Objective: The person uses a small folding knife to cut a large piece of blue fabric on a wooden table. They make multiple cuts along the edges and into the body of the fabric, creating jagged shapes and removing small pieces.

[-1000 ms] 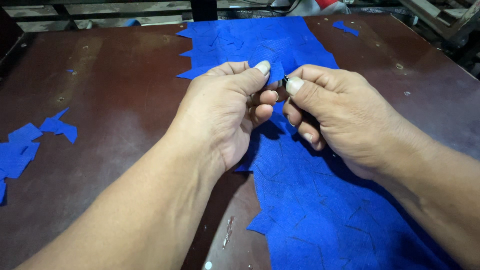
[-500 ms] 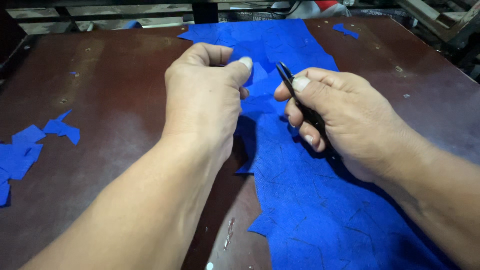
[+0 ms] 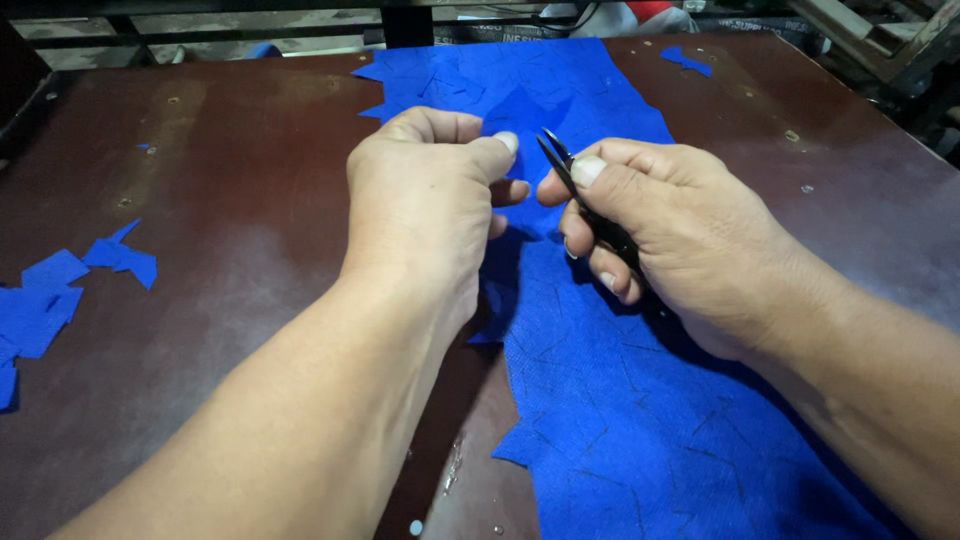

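Note:
A long blue fabric sheet (image 3: 610, 400) marked with dark lines lies on the dark brown table (image 3: 230, 270). My left hand (image 3: 425, 205) pinches a raised part of the blue fabric between thumb and fingers. My right hand (image 3: 665, 235) holds small black snips (image 3: 560, 165), blades slightly apart and pointing up toward the left thumb, just right of the pinched fabric.
Several cut blue fabric pieces (image 3: 50, 300) lie at the table's left edge. One small blue scrap (image 3: 685, 58) sits at the far right. Metal frames and clutter stand beyond the table's far edge.
Both hands parted after being pressed together, then came close again. The snips' blades now show, raised next to the left thumb.

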